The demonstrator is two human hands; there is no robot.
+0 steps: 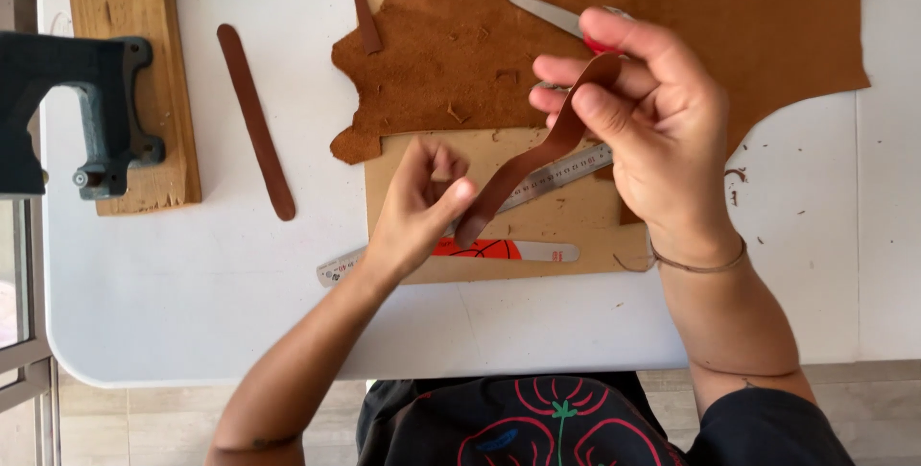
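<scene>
My left hand (417,205) pinches the lower end of a brown leather strip (537,154) between thumb and fingers. My right hand (645,116) holds the strip's upper end, and a knife with a red handle and bare steel blade (539,9) sticks out from the same hand toward the upper left. The strip hangs curved above a tan cutting board (576,226) and a steel ruler (561,176) lying across it. A large piece of brown suede leather (729,15) spreads over the table behind my hands.
A second rounded leather strip (255,120) lies on the white table (192,284). At the left a dark metal tool (86,111) is mounted on a wooden block (125,5). A red and white tool (508,251) lies on the board. Leather scraps (737,176) sit at right.
</scene>
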